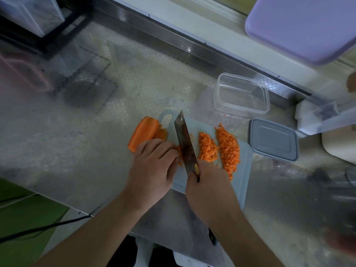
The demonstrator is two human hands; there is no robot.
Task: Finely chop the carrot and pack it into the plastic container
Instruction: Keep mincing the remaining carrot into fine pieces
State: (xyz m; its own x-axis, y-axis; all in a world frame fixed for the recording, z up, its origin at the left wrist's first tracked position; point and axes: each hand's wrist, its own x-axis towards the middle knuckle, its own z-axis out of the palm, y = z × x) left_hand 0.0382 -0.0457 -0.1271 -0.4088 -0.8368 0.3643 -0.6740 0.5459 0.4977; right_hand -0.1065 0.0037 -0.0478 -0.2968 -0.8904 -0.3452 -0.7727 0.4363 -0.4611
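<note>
A pale blue cutting board (243,166) lies on the steel counter. My right hand (209,187) grips the handle of a cleaver (185,141), whose blade stands edge-down on the board. My left hand (154,162) presses carrot strips (180,151) against the blade's left side with curled fingers. A large uncut carrot piece (142,132) lies at the board's left edge. Two heaps of finely chopped carrot (219,147) sit to the right of the blade. The clear plastic container (241,93) stands empty behind the board, its grey lid (274,139) lying beside the board on the right.
A purple tray (304,26) leans at the back right above the counter's raised steel edge. A white object (316,116) and another pale item sit at the far right. A dark rack (28,22) stands at the back left. A black cable (38,230) runs below the counter's front edge.
</note>
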